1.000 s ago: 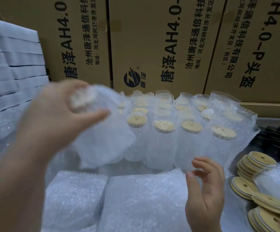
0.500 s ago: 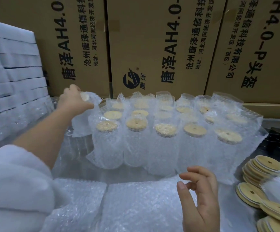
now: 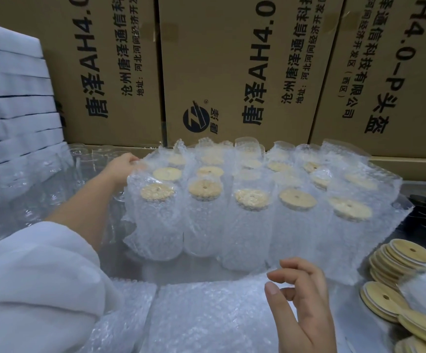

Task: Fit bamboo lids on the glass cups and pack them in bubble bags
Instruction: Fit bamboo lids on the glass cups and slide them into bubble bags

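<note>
Head view looks down on a shiny metal table where a block of bamboo-lidded glass cups in clear bubble bags stands upright in rows. The left hand pinches a bag top at the block's left edge. The right hand hovers before the block, fingers loosely curled, holding nothing. Brown printed cardboard cartons stand behind the block, stacked white foam sheets to its left, and loose round bamboo lids to its right.
</note>
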